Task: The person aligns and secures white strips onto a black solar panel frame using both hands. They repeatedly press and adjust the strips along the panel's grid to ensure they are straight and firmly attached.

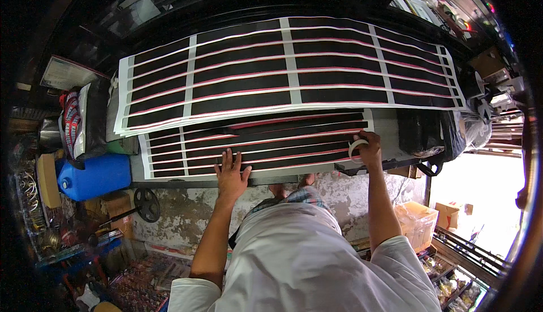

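Note:
A near stack of printed sheets (pixel 186 145), black strips with red and white edges, lies on a work table. My left hand (pixel 231 172) rests flat on its front edge, fingers spread. My right hand (pixel 367 149) grips a white roll of tape (pixel 355 150) at the stack's right end. A larger stack of the same striped sheets (pixel 294 66) lies behind, overlapping the near one.
A blue plastic canister (pixel 93 176) stands left of the table, with bags (pixel 76 122) above it. A black handwheel (pixel 147 204) sits under the table's front. Cardboard boxes (pixel 418 221) and cluttered shelves (pixel 452 278) are at the right. Black bags (pixel 421 131) lie at the table's right end.

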`<state>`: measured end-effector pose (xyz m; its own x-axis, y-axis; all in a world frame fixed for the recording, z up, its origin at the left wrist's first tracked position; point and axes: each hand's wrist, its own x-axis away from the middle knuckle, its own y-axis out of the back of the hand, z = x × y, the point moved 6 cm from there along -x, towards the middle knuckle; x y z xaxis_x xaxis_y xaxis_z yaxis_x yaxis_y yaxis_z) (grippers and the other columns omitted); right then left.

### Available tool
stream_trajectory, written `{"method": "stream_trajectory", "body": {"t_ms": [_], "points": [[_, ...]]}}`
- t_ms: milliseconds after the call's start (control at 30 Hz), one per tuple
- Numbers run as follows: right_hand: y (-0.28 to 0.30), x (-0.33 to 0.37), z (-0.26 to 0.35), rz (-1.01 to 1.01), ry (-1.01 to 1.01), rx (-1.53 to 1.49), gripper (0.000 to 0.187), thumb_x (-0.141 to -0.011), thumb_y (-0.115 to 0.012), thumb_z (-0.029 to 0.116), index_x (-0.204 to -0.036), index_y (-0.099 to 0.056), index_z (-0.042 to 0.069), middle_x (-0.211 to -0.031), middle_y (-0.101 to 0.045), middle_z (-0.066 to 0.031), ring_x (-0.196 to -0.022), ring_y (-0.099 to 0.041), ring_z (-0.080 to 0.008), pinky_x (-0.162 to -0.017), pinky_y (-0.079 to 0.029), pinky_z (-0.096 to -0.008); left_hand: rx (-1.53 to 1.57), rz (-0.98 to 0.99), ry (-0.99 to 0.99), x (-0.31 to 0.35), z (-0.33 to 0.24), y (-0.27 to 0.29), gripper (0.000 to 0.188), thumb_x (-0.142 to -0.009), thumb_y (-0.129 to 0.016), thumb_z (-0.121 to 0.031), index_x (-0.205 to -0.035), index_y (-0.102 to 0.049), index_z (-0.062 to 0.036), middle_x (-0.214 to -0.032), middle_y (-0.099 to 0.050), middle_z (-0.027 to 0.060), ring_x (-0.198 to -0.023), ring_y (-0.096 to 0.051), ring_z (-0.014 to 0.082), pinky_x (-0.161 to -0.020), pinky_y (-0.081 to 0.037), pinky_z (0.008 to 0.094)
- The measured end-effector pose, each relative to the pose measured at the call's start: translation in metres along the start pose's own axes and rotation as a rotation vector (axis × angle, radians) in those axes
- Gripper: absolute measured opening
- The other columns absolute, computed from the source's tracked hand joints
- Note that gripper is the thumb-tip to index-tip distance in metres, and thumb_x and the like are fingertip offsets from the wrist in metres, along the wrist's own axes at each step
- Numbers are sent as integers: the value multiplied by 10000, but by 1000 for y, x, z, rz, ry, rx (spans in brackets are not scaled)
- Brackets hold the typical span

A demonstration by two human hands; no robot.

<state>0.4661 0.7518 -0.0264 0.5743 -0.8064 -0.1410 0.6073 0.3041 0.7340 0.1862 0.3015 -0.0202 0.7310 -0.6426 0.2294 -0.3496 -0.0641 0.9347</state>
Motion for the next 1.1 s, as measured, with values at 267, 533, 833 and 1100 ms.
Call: {"method": "stream_trajectory", "body": {"t_ms": [267,533,833,1100], "points": [[9,-5,12,-28,15,73,321,-920,-891,280,-1092,-783,31,-1146,-690,-201,-1052,-694,-399,-871,-583,-473,18,-54,130,5,-7,9,656,-1100,-539,-525,-1592,-530,-92,-1739,-337,221,-1612,-312,410,-1268,-206,706],[13,8,5,-16,-114,50,359,-974,-836,330,-1149,-770,24,-1142,-705,-222,-1041,-713,-393,-896,-574,-462,-65,-150,188,1,-13,12,623,-1102,-537,-516,-1500,-619,-44,-1577,-559,250,-1512,-465,439,-1232,-291,709],[29,35,11,-47,-129,70,333,-996,-809,306,-1171,-759,28,-1197,-690,-195,-1117,-694,-363,-935,-563,-438,-1,-164,126,-3,-20,22,548,-1084,-595,-410,-1470,-636,-23,-1535,-583,268,-1484,-488,438,-1232,-340,641],[53,72,26,-78,-139,65,279,-1019,-772,268,-1179,-748,40,-1177,-676,-201,-1052,-678,-361,-895,-553,-444,138,-437,85,-16,60,48,413,-966,-730,-142,-1349,-694,9,-1380,-650,243,-1269,-605,437,-1092,-518,514]]}}
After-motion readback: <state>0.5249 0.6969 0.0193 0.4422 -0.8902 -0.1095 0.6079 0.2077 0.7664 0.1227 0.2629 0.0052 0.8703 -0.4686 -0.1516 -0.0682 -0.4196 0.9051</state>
